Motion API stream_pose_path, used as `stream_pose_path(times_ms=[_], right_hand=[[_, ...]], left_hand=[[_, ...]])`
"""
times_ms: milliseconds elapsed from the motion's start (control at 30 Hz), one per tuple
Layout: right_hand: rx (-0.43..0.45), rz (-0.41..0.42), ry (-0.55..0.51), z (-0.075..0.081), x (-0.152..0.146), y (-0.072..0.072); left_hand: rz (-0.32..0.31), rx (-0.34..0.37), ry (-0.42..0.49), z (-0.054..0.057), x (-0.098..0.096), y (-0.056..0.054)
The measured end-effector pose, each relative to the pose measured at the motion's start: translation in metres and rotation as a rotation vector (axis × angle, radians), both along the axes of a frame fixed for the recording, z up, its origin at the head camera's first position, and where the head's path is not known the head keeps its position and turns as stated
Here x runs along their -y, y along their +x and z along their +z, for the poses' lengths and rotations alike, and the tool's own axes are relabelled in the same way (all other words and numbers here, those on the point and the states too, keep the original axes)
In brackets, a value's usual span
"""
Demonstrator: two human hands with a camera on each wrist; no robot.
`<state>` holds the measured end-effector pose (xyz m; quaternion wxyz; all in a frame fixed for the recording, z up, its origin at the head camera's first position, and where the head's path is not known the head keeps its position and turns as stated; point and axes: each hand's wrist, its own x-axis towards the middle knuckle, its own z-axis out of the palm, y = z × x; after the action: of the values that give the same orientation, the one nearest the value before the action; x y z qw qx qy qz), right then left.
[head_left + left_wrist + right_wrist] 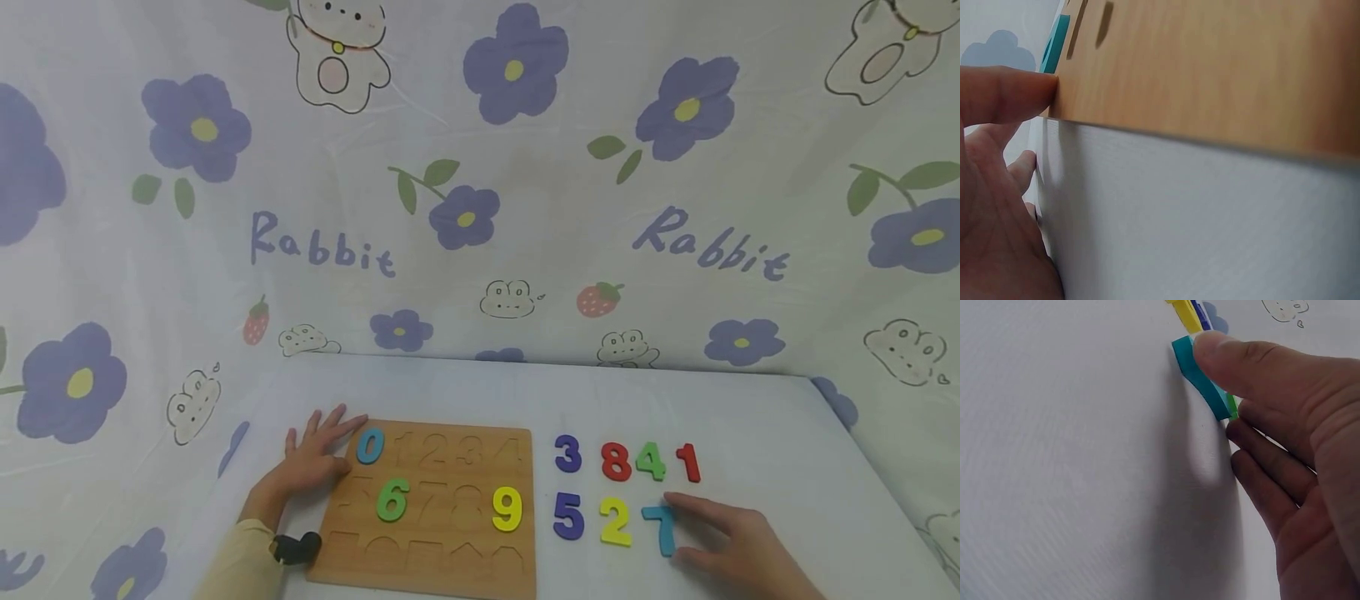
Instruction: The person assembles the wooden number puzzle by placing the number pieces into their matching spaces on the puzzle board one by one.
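A wooden number board point(442, 575) lies on the white table with a blue 0 point(370, 447), a green 6 point(393, 500) and a yellow 9 point(507, 509) on it. My left hand point(318, 458) rests at its upper left corner, fingers spread, index fingertip at the top edge; the left wrist view shows the thumb against the board's side point(1210, 94). To the right, a blue 7 point(662, 529) lies on the table. My right hand point(731, 537) reaches over beside it, index fingertip near its top and thumb near its foot. Teal edge of the 7 point(1200, 378) shows beside the thumb.
Between board and right hand lie a purple 3 point(567, 454), purple 5 point(568, 517) and yellow 2 point(616, 522). Behind the 7 are a red 8 point(617, 462), green 4 point(651, 462) and red 1 point(688, 463). A flower-print cloth point(525, 167) hangs behind the table.
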<state>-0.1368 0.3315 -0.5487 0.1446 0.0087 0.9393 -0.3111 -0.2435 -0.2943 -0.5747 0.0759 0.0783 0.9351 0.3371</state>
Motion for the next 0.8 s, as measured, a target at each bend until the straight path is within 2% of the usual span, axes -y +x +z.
stream_pose_path(times_ms=[233,400,467,633,800], right_hand=[[-0.027,-0.005,0.039,-0.001,0.006,0.002],[-0.031,-0.017,0.054,-0.003,0.01,0.004],[-0.041,-0.022,0.06,-0.004,0.01,0.003],[-0.058,-0.038,0.064,-0.006,0.008,0.004],[-0.084,-0.037,0.071,0.002,0.003,0.007]], left_hand=[[0.009,0.022,0.009,0.01,-0.005,0.004],[0.007,0.029,0.001,0.008,-0.004,0.003],[0.011,0.012,-0.005,0.001,-0.002,0.0],[0.006,0.002,-0.017,-0.006,0.001,-0.003],[0.002,0.029,-0.005,0.002,0.0,-0.001]])
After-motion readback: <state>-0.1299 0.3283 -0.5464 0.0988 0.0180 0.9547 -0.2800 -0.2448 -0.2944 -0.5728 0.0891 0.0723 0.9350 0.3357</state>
